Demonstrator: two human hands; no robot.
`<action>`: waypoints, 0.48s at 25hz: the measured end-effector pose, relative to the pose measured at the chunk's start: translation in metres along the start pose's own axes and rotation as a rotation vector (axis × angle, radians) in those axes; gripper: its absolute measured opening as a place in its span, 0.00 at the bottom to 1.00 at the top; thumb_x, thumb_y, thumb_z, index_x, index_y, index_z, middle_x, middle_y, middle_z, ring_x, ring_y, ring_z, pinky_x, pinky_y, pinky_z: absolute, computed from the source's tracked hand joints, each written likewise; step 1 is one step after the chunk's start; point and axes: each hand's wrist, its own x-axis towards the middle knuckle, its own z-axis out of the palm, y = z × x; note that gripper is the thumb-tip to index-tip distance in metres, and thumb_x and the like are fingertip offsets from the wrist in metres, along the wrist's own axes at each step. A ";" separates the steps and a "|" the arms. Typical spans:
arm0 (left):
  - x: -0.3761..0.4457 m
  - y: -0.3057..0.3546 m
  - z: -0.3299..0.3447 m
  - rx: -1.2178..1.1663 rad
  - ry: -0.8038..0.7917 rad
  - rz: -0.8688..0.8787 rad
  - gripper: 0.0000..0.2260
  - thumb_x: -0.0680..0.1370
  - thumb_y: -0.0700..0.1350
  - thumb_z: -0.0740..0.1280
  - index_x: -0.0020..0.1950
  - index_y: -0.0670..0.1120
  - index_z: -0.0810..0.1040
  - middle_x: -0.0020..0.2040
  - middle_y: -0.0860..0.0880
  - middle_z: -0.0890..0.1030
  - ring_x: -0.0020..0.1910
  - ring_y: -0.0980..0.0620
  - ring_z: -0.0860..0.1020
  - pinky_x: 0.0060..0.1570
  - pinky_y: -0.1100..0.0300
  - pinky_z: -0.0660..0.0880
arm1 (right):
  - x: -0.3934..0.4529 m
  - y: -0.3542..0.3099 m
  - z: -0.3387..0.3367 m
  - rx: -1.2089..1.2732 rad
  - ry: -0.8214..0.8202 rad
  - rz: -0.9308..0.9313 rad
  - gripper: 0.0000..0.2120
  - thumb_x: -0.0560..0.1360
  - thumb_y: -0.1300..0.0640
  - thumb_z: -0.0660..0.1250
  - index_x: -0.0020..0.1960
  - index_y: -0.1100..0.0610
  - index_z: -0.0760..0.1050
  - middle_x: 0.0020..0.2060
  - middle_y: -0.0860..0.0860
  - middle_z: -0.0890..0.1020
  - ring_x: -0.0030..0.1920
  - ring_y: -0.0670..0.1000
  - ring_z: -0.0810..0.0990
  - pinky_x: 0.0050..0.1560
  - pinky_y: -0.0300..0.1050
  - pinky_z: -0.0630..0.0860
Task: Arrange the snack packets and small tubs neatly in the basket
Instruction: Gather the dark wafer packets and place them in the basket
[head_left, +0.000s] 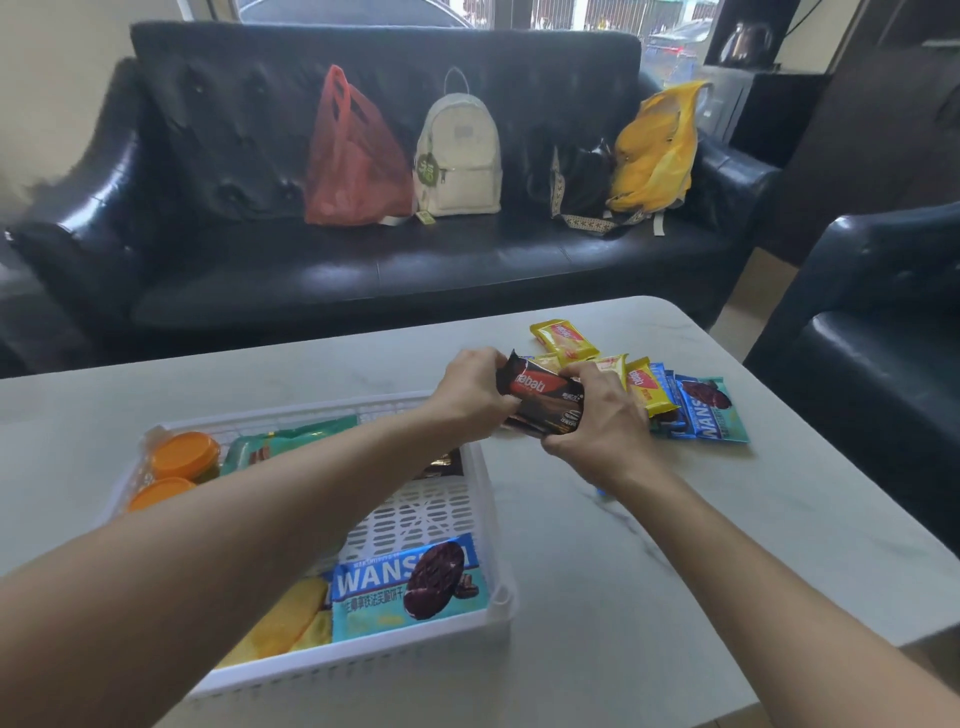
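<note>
Both hands grip one stack of dark wafer packets (543, 397) above the table (649, 571), just past the basket's far right corner. The left hand (467, 395) curls round the stack's left end; the right hand (597, 421) clasps its right end, thumb over the top packet. How many packets the stack holds cannot be told; at least two edges show.

At 3 o'clock from the hands, a loose heap lies on the table: four yellow packets (563, 338), the farthest lying at 12 o'clock of the heap, and about three blue packets (714, 410) overlapping at its right edge, partly hidden behind the right hand.

The white basket (426, 514) sits at 7 o'clock from the hands. Inside it: two orange-lidded tubs (184, 454) at the far left corner, one green packet (291, 441) beside them along the far wall, one dark packet (441, 465) at the far right, one blue packet (410, 582) at the near right, and yellow packets (291, 618) at the near left, count unclear under the left forearm.

Beyond the table, a black sofa (363, 270) carries four bags: one red bag (353, 156), one white backpack (460, 156), one black bag (582, 182), one yellow bag (657, 150).
</note>
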 end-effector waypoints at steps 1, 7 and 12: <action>-0.001 -0.004 -0.005 0.014 0.010 -0.004 0.17 0.73 0.39 0.72 0.62 0.41 0.79 0.58 0.43 0.80 0.57 0.47 0.77 0.55 0.58 0.74 | 0.000 -0.006 0.002 0.017 -0.015 -0.002 0.37 0.62 0.52 0.78 0.67 0.47 0.68 0.57 0.51 0.75 0.56 0.55 0.76 0.59 0.54 0.75; -0.010 -0.037 -0.037 0.025 0.058 -0.012 0.18 0.74 0.39 0.71 0.63 0.45 0.78 0.61 0.45 0.79 0.59 0.47 0.77 0.59 0.60 0.72 | 0.000 -0.041 0.018 0.077 -0.107 -0.057 0.37 0.64 0.53 0.79 0.69 0.48 0.66 0.61 0.52 0.73 0.59 0.54 0.75 0.59 0.55 0.78; -0.021 -0.069 -0.063 0.043 0.087 -0.060 0.14 0.76 0.39 0.68 0.61 0.48 0.81 0.62 0.47 0.80 0.56 0.47 0.79 0.61 0.55 0.75 | 0.001 -0.069 0.037 0.054 -0.160 -0.100 0.35 0.64 0.51 0.77 0.67 0.46 0.67 0.58 0.50 0.75 0.57 0.53 0.76 0.60 0.55 0.75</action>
